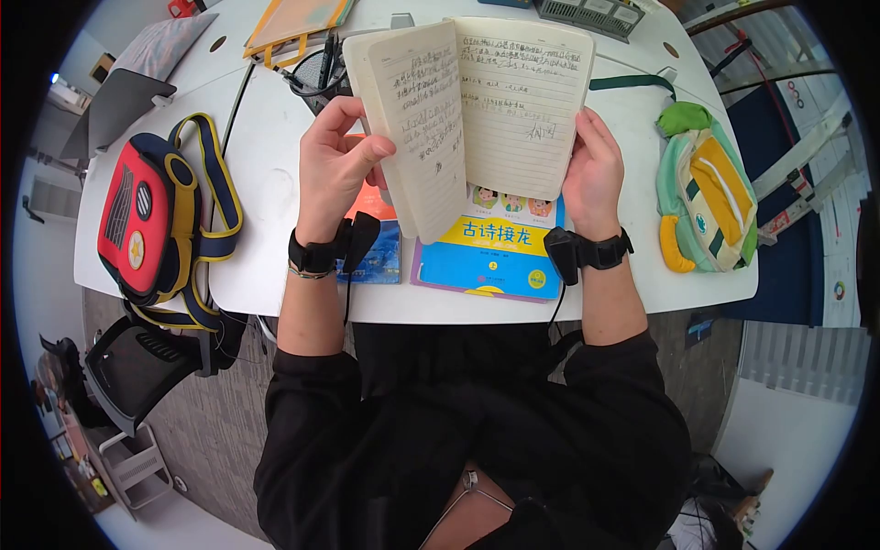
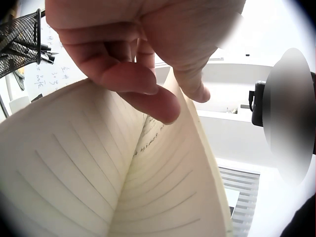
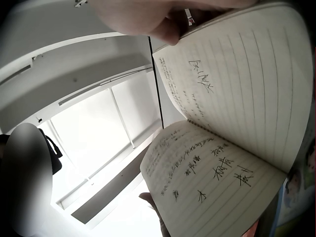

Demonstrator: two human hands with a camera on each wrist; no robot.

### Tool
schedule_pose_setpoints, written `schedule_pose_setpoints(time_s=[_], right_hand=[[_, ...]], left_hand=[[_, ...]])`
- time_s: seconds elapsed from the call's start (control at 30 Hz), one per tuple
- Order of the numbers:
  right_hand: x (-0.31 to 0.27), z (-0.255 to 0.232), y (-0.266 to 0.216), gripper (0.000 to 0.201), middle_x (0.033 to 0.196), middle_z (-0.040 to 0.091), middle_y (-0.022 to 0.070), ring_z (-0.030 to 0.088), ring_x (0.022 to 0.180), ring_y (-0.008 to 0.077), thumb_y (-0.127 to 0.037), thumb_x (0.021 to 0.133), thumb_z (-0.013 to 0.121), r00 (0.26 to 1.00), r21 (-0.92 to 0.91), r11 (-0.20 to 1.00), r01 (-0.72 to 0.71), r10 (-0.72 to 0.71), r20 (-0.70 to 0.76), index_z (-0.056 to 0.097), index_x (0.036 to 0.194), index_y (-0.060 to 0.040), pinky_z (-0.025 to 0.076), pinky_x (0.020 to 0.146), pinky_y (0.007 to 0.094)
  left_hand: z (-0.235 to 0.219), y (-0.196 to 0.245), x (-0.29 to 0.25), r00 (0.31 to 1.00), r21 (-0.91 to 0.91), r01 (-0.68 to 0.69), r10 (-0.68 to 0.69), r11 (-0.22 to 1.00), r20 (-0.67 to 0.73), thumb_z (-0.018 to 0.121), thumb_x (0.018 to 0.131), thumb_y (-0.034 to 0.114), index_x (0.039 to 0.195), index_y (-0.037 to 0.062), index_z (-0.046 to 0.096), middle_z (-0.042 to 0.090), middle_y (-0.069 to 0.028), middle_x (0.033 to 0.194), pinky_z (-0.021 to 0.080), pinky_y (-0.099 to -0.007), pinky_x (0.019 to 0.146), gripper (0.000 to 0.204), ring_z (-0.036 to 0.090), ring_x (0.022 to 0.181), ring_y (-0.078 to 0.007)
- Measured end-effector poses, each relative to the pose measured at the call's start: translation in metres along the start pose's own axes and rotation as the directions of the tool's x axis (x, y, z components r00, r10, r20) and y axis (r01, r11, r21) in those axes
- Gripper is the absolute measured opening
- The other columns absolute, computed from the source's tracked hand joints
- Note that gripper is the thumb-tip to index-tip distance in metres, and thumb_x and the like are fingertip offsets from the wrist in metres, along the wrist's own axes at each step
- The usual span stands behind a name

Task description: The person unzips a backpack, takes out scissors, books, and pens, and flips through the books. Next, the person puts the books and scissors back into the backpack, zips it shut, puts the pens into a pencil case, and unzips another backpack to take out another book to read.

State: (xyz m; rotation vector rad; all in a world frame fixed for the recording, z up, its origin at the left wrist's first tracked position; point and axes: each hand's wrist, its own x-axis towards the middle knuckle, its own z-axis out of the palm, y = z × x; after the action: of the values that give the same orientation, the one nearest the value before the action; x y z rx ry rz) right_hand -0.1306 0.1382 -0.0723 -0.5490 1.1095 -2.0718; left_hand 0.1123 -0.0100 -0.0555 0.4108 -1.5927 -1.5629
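Observation:
An open notebook with handwriting on its lined pages is held up over the table. The left hand grips its left side, thumb on the pages near the left edge. At the right edge, the right hand holds the cover, fingers behind it. In the left wrist view, the left hand's curled fingers touch the tops of lined pages. The right wrist view shows the right hand at the edge of the written pages. Below the notebook lies a blue and yellow book.
A red and navy bag is at the left, a green and yellow bag at the right. Behind the notebook are a mesh pen holder, a grey basket and a folder. A dark blue book lies below the left hand.

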Motion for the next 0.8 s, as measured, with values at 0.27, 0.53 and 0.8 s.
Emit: schedule_pose_setpoints(time_s=[0.27,0.53,0.8], right_hand=[[-0.002,0.007,-0.001,0.027,0.101,0.063,0.0101,0.058,0.091,0.0143,-0.016,0.098,0.049,0.999,0.018,1.0,0.02,-0.02,-0.025,0.056,0.112,0.0064,0.047,0.082,0.0272],[-0.001,0.004,0.0,0.027,0.099,0.064,0.0097,0.059,0.091,0.0144,-0.017,0.098,0.05,0.999,-0.007,1.0,0.016,-0.016,-0.028,0.057,0.111,0.0053,0.047,0.083,0.0273],[-0.002,0.008,-0.001,0.028,0.1,0.064,0.0106,0.061,0.09,0.0153,-0.015,0.098,0.048,1.0,0.022,1.0,0.017,-0.016,-0.026,0.056,0.112,0.0065,0.049,0.079,0.028]], left_hand=[[0.007,0.005,0.001,0.998,0.073,0.042,-0.039,0.996,-0.052,0.075,0.083,0.016,0.1,-0.0008,0.054,0.067,-0.0105,0.098,0.044,-0.0198,0.039,0.032,0.06,0.048,-0.0108],[0.014,0.011,0.001,0.995,0.1,0.031,-0.021,0.995,-0.101,0.064,0.092,0.014,0.106,-0.0009,0.048,0.066,-0.0143,0.099,0.041,-0.0184,0.035,0.026,0.057,0.045,-0.0095],[0.011,0.008,0.002,0.989,0.126,-0.026,0.044,0.992,-0.138,0.055,0.097,0.014,0.113,0.0036,0.037,0.066,-0.0135,0.08,0.028,-0.0209,0.031,0.026,0.041,0.037,-0.0064]])
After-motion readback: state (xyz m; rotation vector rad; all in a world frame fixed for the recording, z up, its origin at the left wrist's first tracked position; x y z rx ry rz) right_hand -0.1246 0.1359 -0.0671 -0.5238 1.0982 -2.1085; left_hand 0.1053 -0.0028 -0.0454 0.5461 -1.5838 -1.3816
